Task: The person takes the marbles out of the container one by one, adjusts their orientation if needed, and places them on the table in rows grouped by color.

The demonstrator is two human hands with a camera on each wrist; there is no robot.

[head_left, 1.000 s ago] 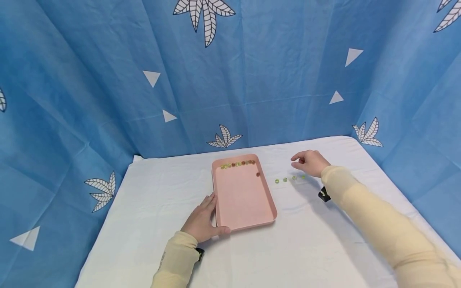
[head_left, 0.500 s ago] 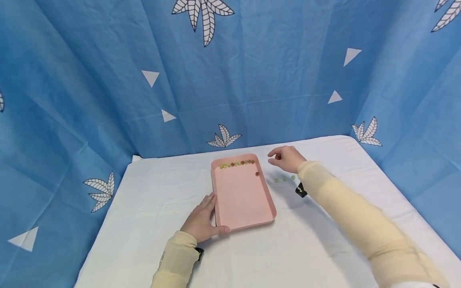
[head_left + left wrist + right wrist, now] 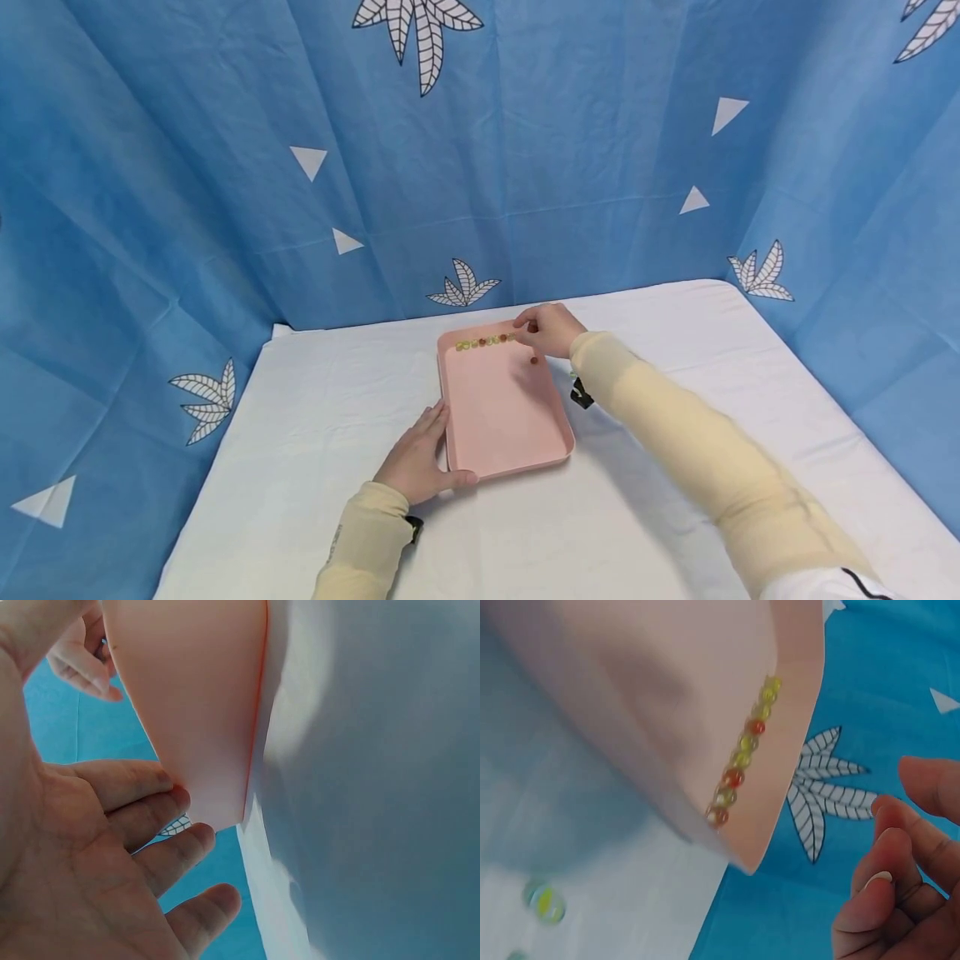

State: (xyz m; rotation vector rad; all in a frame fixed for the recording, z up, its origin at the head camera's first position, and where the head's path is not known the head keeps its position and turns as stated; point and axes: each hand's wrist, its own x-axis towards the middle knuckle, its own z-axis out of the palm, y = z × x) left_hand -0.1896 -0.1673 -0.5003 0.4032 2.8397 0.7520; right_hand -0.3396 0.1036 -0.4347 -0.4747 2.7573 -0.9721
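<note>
A pink tray point(image 3: 498, 417) lies on the white-covered table. Along its far wall runs a row of several green and reddish-brown marbles point(image 3: 741, 759), and one brown marble point(image 3: 534, 361) sits apart near the right wall. My left hand point(image 3: 415, 461) rests at the tray's near left corner, fingers along the left wall and thumb at the near edge. Over the tray's far right corner hovers my right hand point(image 3: 552, 327), fingers loosely bent, thumb and index apart, nothing visible between them. It covers the row's right end in the head view.
Right of the tray, green marbles point(image 3: 547, 904) lie on the white cloth point(image 3: 645, 517), mostly hidden behind the right wrist in the head view. A blue patterned curtain point(image 3: 585, 167) hangs behind and on both sides of the table.
My right hand has moved left from above the green marbles on the table to the tray's far right corner. The left hand and the tray have stayed put.
</note>
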